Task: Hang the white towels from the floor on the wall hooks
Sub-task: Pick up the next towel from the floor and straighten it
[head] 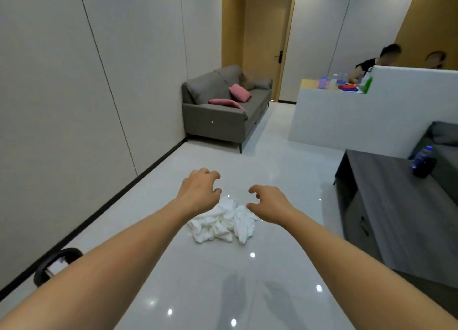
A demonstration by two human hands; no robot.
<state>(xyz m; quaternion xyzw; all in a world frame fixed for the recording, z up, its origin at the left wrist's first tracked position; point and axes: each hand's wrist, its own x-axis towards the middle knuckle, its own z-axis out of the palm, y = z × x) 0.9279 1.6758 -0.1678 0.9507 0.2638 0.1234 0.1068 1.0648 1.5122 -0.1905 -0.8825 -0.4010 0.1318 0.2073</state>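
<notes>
A crumpled heap of white towels (223, 224) lies on the glossy white floor in front of me. My left hand (199, 192) hovers above the heap's left side, fingers loosely curled and holding nothing. My right hand (270, 203) hangs above the heap's right side, also loosely curled and empty. Both arms reach forward from the bottom of the view. No wall hooks are in view.
A panelled wall (74, 106) runs along the left. A grey sofa (220, 111) with pink cushions stands ahead by a door. A dark low table (386, 193) with a bottle is at the right. Two people sit behind a white counter (347, 116). A black round object (53, 262) lies at the wall's foot.
</notes>
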